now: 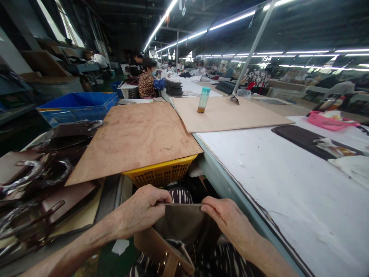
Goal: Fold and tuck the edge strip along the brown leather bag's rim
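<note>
A brown handbag with metal fittings rests on my lap, its grey-brown lining pulled up out of it. My left hand pinches the lining's top edge at the left end. At the right end of that same edge, my right hand grips it between thumb and fingers. The edge is stretched fairly straight between the two hands. The lower part of the bag runs out of the bottom of the view.
On my left lie several dark brown handbags. A plywood board covers a yellow basket ahead, near a blue bin. The white table at right bears a cardboard sheet with a bottle. Other people sit farther off.
</note>
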`<state>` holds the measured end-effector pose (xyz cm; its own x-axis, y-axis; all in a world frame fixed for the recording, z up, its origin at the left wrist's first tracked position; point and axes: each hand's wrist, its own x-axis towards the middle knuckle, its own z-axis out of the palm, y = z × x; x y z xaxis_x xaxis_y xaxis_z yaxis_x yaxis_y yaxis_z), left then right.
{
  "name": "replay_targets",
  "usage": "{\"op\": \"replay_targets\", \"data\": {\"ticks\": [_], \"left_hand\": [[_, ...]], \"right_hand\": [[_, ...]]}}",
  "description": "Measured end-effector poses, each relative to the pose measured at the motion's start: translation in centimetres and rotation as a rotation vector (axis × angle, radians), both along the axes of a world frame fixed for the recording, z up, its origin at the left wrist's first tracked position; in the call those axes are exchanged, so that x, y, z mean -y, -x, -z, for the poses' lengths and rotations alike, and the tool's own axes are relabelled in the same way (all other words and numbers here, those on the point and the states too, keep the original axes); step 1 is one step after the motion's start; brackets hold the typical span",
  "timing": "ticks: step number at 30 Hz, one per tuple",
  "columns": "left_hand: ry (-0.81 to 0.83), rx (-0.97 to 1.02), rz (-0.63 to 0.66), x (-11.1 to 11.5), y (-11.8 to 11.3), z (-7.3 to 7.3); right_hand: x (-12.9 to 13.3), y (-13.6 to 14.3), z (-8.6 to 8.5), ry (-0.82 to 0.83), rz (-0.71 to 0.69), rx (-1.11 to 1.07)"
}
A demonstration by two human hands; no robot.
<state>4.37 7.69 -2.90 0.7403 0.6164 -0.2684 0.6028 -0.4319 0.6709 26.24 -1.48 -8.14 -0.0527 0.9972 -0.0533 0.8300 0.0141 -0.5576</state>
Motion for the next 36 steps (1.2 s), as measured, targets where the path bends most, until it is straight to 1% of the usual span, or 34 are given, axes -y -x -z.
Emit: {"op": "replay_targets", "data": {"ticks": [2,4,10,14,16,19,22,25,28,31,36], "left_hand": [[0.024,0.003,0.004,0.1,0.1,-0.1],[0.044,0.008,0.01,0.2,0.1,-0.2],[0.035,0.019,0.008,0.6,0.0,0.0],[0.044,0.039,-0.004,0.6,-0.1,0.1],[0.041,0.032,-0.01,0.6,-0.1,0.1],[0.035,0.009,-0.009,0.7,-0.2,0.0],[0.033,0.012,-0.012,0.7,-0.3,-0.1],[0.037,0.019,-0.017,0.7,-0.3,0.0],[0.027,0.03,-0.019,0.6,-0.2,0.2],[0.022,0.037,-0.024,0.4,0.0,0.3],[-0.006,0.035,-0.024,0.7,-0.1,0.1]], "right_hand": [[-0.1,0.1,-0.3,-0.031,-0.059,0.062],[-0.2,0.1,-0.6,-0.028,-0.09,0.122],[-0.7,0.4,-1.3,-0.003,-0.111,0.263],[-1.1,0.9,-1.2,0.001,-0.133,0.344],[-1.2,1.2,-1.1,-0.001,-0.128,0.341],[-1.2,2.0,-1.0,-0.023,-0.135,0.269],[-1.3,2.9,-1.3,-0.004,-0.127,0.152],[-1.6,3.3,-1.8,0.024,-0.105,0.089],[-1.8,3.4,-1.7,0.016,-0.103,0.109],[-1.7,3.4,-1.2,-0.037,-0.118,0.166],[-1.6,4.0,-0.5,-0.113,-0.174,0.218]]}}
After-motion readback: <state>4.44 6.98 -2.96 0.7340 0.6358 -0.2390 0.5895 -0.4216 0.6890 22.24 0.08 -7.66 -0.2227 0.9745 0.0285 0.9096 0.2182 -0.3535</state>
